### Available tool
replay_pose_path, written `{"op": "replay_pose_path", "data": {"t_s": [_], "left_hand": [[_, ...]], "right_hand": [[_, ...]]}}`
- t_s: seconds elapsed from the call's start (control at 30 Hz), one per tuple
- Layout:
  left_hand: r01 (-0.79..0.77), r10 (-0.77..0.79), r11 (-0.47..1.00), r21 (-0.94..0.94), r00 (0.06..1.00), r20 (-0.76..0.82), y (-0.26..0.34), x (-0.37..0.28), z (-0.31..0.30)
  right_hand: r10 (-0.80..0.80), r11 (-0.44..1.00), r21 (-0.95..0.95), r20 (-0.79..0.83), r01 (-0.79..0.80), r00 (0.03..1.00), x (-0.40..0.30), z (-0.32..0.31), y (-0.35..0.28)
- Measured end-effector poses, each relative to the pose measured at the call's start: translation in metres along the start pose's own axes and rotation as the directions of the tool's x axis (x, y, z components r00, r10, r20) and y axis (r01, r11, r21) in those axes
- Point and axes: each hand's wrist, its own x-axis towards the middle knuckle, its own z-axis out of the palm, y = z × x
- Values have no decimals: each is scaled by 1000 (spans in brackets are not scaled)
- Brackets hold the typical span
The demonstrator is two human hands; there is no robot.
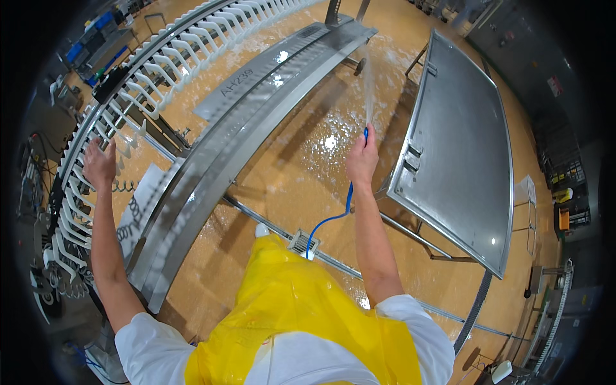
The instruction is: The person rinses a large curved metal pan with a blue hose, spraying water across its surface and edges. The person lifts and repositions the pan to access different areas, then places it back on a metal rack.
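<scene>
My right hand (362,156) is closed around the end of a blue water hose (349,197), and a spray of water (369,82) leaves it towards the far end of a long stainless steel trough (250,125). The hose hangs down beside my yellow apron (298,298). At the left, my left hand (99,163) is raised at the row of white plastic hooks (168,74) on a curved overhead conveyor; its fingers are partly spread, and whether they touch a hook cannot be told. The trough runs below the hooks.
A stainless steel table (462,149) stands to the right. The tan floor (308,149) is wet, with a drain grate (303,241) near my feet and a narrow channel crossing it. Coiled hoses (129,219) hang at the left. Blue crates (103,21) stand at the far left.
</scene>
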Motion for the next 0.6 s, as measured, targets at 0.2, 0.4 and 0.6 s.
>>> {"op": "replay_pose_path", "data": {"t_s": [0.2, 0.4, 0.6], "left_hand": [[24, -24, 1000, -6, 999, 30, -4, -2, 0], [31, -31, 1000, -4, 999, 38, -1, -2, -4], [30, -33, 997, -70, 999, -41, -10, -7, -9]], "right_hand": [[-184, 983, 0, -83, 184, 979, 60, -14, -49], [-498, 842, -106, 222, 529, 838, 185, -25, -163], [-418, 865, -87, 421, 494, 805, 289, -1, -296]]}}
